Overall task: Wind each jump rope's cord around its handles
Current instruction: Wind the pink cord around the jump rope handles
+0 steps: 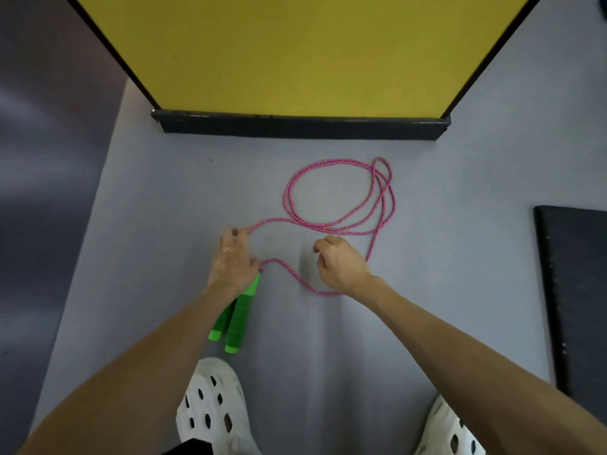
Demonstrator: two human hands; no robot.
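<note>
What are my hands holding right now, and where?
Left hand rests on the green handles at their cord ends, touching the pink cord; right hand holds nothing.

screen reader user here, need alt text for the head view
A person's left hand rests on the tops of two green handles on a grey floor; the right hand is loosely curled beside the pink cord, which lies in loose loops ahead.
</note>
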